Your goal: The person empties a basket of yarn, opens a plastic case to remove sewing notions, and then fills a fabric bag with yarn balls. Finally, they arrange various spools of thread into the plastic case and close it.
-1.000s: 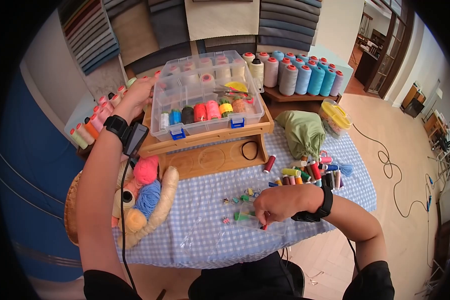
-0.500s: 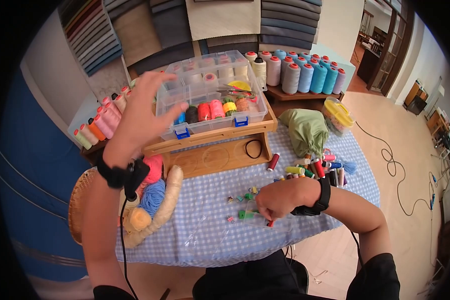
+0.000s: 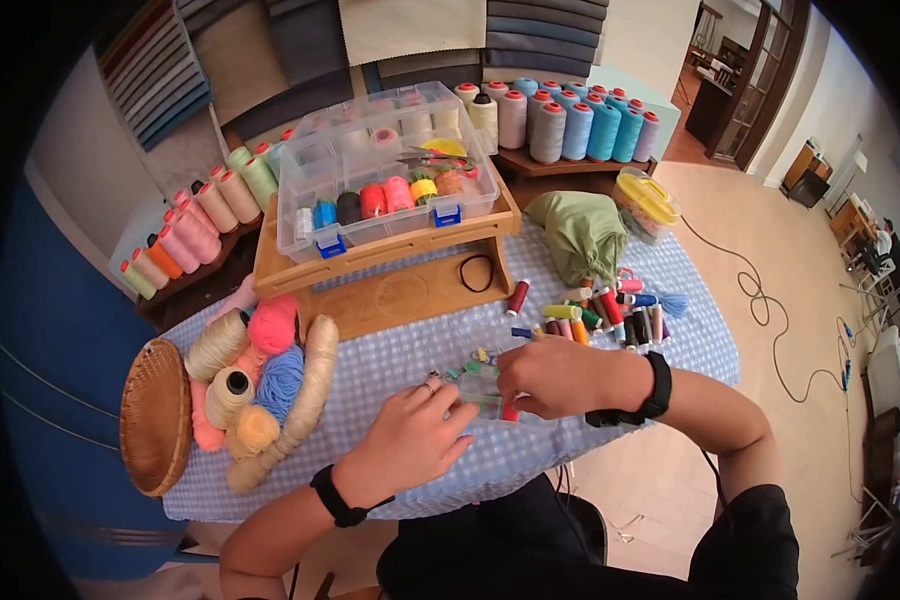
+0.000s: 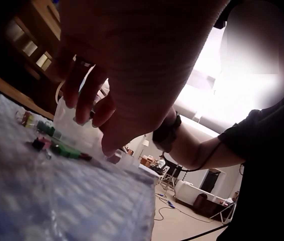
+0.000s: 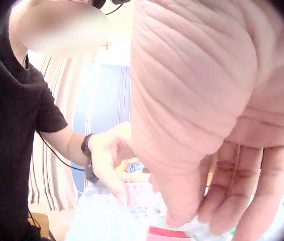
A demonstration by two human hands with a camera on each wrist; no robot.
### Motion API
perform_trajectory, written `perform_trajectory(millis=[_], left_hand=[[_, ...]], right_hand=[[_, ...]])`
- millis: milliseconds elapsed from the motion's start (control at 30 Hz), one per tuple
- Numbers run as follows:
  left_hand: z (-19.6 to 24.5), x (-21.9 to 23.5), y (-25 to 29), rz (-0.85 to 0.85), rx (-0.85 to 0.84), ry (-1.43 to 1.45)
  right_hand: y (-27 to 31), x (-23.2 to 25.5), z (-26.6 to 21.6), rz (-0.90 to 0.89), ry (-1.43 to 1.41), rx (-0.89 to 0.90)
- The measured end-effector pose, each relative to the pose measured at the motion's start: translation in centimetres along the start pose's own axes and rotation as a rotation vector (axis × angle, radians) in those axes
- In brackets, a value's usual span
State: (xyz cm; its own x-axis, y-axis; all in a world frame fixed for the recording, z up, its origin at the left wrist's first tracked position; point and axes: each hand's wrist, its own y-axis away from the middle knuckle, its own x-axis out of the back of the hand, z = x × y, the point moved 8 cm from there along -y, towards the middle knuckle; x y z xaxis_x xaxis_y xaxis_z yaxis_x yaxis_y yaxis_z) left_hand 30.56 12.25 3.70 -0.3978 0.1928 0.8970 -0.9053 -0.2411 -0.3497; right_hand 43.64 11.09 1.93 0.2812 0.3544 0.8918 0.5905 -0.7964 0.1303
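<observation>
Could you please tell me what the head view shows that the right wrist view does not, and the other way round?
Only the head view shows the green drawstring pouch, the yellow-lidded container and the turquoise thread cones.

Only the right wrist view shows the pale striped curtain and the palm side of the right hand.

Both show that hand, the left hand with its black wristband, the blue yarn and a red item near the right thumb, too hidden to identify.
</observation>
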Motion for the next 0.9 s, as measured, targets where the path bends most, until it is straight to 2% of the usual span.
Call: perform_trajectory(millis=[67,333,400,433,500,600,733,800,900], left_hand=[[0.1,-0.8,0.1,0.01,-0.038,-0.045],[1.2,-3.3,0.7,0.024,-0.202,-0.29],[1.1,-3.1,0.8,0.032,-0.192,-0.302],[1.1,-3.0,0.9,0.038,-0.183,-0.312],[0.9,-3.0,1.0,0.067,-0.179,-0.316],[0.9,-2.7,1.0,0.103,-0.176,-0.326],[0.7,-1.9,0.7,0.136,-0.129,-0.384],[0.4,-1.5,0.5,0.175,-0.102,-0.401],[-0.6,-0.7,0.1,0.226,-0.061,-0.443]], right_hand=[[1.3,0.2,0.0,0.124,-0.024,-0.094],[3.3,-2.2,-0.7,0.25,-0.008,-0.32],[3.8,-1.6,-0.5,0.384,-0.031,-0.353],[3.7,-1.6,-0.5,0.382,-0.029,-0.353],[4.0,-0.5,-0.8,0.56,-0.086,-0.301],[3.9,-0.3,-1.1,0.618,-0.035,-0.22],[3.5,-0.2,-1.5,0.651,0.011,-0.231],[3.5,1.2,-2.4,0.757,0.103,-0.166],[3.3,2.5,-1.8,0.829,0.175,-0.22]])
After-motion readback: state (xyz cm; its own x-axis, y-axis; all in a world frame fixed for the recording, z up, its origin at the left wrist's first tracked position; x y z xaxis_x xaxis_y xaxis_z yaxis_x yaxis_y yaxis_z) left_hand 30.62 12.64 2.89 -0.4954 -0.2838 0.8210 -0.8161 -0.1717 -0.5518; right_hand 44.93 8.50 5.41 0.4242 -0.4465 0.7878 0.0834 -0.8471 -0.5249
